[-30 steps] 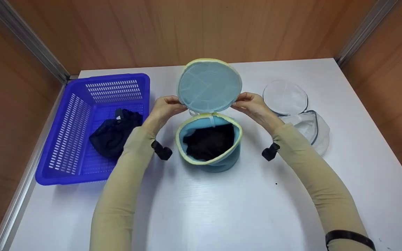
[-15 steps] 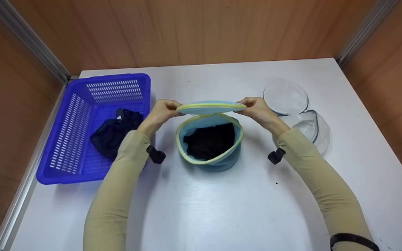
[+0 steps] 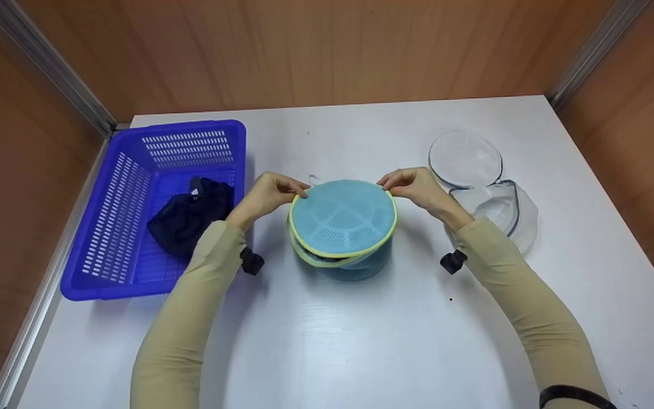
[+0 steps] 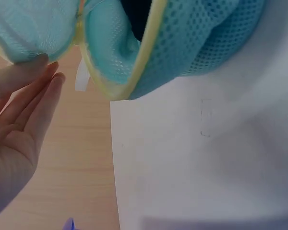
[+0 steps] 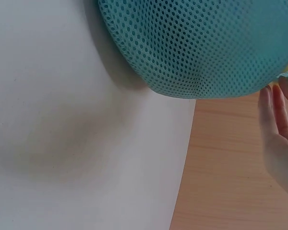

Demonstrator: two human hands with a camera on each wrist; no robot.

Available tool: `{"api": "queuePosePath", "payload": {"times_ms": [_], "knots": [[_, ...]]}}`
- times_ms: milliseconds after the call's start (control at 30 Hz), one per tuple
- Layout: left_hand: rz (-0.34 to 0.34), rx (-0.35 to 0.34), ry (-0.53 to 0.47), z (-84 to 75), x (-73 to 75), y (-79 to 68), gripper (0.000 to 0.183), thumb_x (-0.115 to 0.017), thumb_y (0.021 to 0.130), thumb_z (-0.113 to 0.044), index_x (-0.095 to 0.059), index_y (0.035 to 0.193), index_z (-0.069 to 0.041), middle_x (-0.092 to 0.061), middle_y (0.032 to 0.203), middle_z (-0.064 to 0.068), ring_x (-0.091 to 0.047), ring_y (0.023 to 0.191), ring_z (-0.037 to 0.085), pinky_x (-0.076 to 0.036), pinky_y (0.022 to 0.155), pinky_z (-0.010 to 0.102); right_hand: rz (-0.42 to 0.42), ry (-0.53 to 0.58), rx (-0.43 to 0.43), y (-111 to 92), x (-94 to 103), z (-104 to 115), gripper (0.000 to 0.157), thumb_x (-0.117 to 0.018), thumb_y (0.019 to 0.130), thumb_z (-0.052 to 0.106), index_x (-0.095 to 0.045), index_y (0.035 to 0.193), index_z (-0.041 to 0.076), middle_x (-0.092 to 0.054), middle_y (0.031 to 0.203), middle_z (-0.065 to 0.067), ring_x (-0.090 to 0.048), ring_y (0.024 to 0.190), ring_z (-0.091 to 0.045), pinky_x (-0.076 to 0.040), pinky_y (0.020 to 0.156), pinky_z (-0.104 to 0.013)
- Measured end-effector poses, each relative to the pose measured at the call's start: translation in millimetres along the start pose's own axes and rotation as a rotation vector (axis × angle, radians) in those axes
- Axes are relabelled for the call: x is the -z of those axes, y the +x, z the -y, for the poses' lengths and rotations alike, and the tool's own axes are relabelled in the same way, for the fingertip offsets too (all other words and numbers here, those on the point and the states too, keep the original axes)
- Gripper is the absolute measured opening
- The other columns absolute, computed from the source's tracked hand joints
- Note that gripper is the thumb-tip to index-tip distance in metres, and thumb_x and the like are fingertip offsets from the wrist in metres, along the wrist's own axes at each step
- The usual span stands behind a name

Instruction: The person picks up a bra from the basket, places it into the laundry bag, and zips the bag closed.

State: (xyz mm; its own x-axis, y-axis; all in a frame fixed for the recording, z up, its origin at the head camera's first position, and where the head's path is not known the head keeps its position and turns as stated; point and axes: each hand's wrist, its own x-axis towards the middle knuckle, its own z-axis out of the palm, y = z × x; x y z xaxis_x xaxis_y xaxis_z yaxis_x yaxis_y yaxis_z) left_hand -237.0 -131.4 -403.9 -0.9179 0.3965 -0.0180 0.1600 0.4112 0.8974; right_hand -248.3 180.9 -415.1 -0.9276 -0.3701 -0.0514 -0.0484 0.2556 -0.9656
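Note:
A blue mesh laundry bag (image 3: 355, 271) with yellow trim stands on the table, its round mesh lid (image 3: 344, 218) lying over the mouth. At the near side a narrow gap shows between lid and rim. My left hand (image 3: 270, 196) pinches the lid's far left edge; thumb and fingers meet at that edge in the left wrist view. On the far right edge, my right hand (image 3: 418, 188) pinches the lid too. Dark cloth (image 4: 137, 17) shows inside the bag in the left wrist view, while the lid hides most of it in the head view.
A purple plastic basket (image 3: 97, 227) stands at the left with a dark garment (image 3: 193, 218) in it. On the right lies a white mesh laundry bag (image 3: 523, 218), its round lid (image 3: 465, 159) folded back. Wooden panels (image 3: 332, 51) enclose the table's back and sides.
The lid has swung from upright down toward me onto the bag's mouth, covering the dark cloth in the head view. Both hands have come down slightly with it, holding its edges.

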Motion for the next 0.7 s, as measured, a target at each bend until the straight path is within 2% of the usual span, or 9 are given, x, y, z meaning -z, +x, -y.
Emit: {"api": "queuePosePath", "payload": {"times_ms": [133, 233, 333, 433, 700], "knots": [[0.009, -0.003, 0.062, 0.8, -3.2, -2.1, 0.020, -0.051, 0.083, 0.014, -0.068, 0.091, 0.009, -0.065, 0.104, 0.022, -0.060, 0.099, 0.030, -0.049, 0.078, 0.024, 0.008, -0.022, -0.028, -0.2, 0.0, -1.1, 0.018, -0.062, 0.084, 0.000, -0.064, 0.098, -0.011, -0.066, 0.097, -0.004, -0.061, 0.089, -0.007, -0.050, 0.081, -0.020], [-0.016, 0.006, 0.123, -1.6, -6.6, -0.8, 0.026, -0.045, 0.083, 0.013, -0.068, 0.095, 0.007, -0.065, 0.102, 0.021, -0.059, 0.100, 0.031, -0.047, 0.084, 0.032, -0.001, -0.010, -0.021, 2.4, 1.1, -4.7, 0.022, -0.062, 0.084, 0.002, -0.062, 0.103, -0.011, -0.067, 0.095, -0.002, -0.062, 0.088, -0.006, -0.049, 0.082, -0.020], [-0.059, 0.028, 0.158, -5.8, -10.8, 3.5, 0.025, -0.045, 0.085, 0.008, -0.067, 0.098, 0.005, -0.065, 0.103, 0.020, -0.058, 0.100, 0.030, -0.046, 0.088, 0.036, -0.012, 0.001, -0.012, 6.4, 1.7, -5.4, 0.024, -0.062, 0.085, 0.005, -0.061, 0.105, -0.009, -0.066, 0.093, 0.001, -0.062, 0.088, -0.007, -0.049, 0.082, -0.021], [-0.070, 0.033, 0.168, -9.7, -15.0, 9.5, 0.023, -0.047, 0.087, 0.003, -0.065, 0.102, 0.006, -0.063, 0.106, 0.020, -0.058, 0.102, 0.031, -0.046, 0.090, 0.038, 0.001, 0.003, -0.016, 12.1, 1.6, -3.9, 0.025, -0.061, 0.086, 0.006, -0.060, 0.106, -0.009, -0.065, 0.095, -0.002, -0.062, 0.090, -0.010, -0.050, 0.084, -0.024], [0.024, 0.061, 0.195, -15.6, -25.6, 26.5, 0.028, -0.048, 0.092, -0.009, -0.058, 0.113, 0.006, -0.060, 0.116, 0.020, -0.055, 0.109, 0.030, -0.043, 0.094, 0.038, 0.080, -0.101, -0.048, 33.7, -1.3, 3.3, 0.029, -0.055, 0.090, 0.011, -0.057, 0.114, -0.006, -0.061, 0.109, -0.014, -0.061, 0.098, -0.016, -0.050, 0.086, -0.028]]}}
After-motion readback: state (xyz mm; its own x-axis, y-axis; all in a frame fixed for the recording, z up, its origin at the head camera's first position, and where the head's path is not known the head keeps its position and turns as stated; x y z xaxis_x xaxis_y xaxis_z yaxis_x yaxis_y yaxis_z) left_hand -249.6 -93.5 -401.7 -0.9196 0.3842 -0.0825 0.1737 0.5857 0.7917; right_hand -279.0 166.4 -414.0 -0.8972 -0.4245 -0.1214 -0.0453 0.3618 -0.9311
